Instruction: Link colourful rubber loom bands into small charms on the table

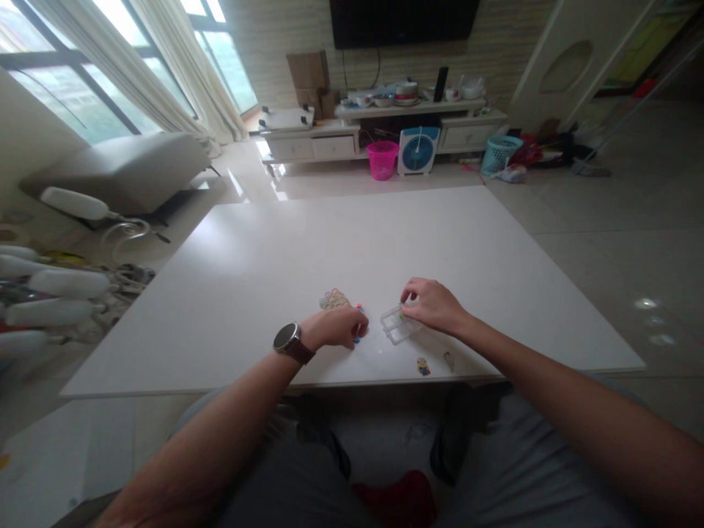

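Observation:
My right hand point(432, 302) is over a clear plastic compartment box point(393, 326), thumb and fingers pinched around a small green piece point(402, 315); its kind is too small to tell. To the left, my left hand point(347, 326) rests on the white table with curled fingers, beside small red and blue pieces point(357, 339). Whether those fingers grip any of them is partly hidden. A pile of pale, multicoloured small rings point(333, 298) lies just beyond the left hand. Close to the front edge are a yellow-and-blue cartoon figure charm point(422, 366) and another small pale charm point(449, 360).
The white table point(352, 242) spans the space before me, its front edge at my lap. Beyond it on the floor stand a pink basket point(382, 160), a blue box fan point(416, 152) and a light blue basket point(500, 154). A dish-laden TV cabinet point(291, 149) is behind.

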`<control>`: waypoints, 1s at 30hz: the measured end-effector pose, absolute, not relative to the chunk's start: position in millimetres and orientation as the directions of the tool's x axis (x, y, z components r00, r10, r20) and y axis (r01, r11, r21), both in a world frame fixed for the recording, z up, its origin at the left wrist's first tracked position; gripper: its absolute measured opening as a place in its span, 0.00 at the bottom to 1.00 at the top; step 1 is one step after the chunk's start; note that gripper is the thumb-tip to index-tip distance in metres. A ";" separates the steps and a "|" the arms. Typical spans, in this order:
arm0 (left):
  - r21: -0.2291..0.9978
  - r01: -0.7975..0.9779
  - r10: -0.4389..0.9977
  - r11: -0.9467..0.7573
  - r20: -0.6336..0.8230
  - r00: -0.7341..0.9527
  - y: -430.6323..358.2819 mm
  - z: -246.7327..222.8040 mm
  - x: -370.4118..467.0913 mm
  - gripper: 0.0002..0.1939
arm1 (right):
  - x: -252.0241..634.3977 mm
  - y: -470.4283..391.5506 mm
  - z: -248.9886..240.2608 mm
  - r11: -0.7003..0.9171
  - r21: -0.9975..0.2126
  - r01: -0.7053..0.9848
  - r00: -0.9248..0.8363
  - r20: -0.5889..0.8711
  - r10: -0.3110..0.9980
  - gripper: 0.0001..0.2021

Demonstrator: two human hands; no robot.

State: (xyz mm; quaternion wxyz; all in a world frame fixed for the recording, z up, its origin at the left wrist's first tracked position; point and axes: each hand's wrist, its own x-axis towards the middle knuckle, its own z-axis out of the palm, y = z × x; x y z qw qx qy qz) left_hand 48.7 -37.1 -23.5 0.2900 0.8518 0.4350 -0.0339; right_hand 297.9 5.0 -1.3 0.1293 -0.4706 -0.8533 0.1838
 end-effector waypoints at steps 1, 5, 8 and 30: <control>0.464 0.761 0.721 -0.453 -0.311 0.619 -37.2 -23.2 48.9 0.08 | 297.8 4.8 -0.8 0.491 -0.445 0.749 -0.525 0.054 0.850 0.05; 0.457 0.768 0.723 -0.448 -0.320 0.612 -37.2 -23.2 48.2 0.08 | 296.9 2.8 2.4 0.466 -0.506 0.726 -0.518 0.043 0.854 0.06; 0.446 0.781 0.736 -0.437 -0.322 0.596 -37.6 -22.9 45.9 0.09 | 296.2 0.8 4.1 0.435 -0.557 0.708 -0.508 0.026 0.861 0.06; 0.842 0.522 0.868 -0.137 -0.151 0.472 -38.9 9.1 70.1 0.11 | 289.9 -11.2 -1.3 0.418 -0.855 0.308 -0.616 0.155 0.772 0.05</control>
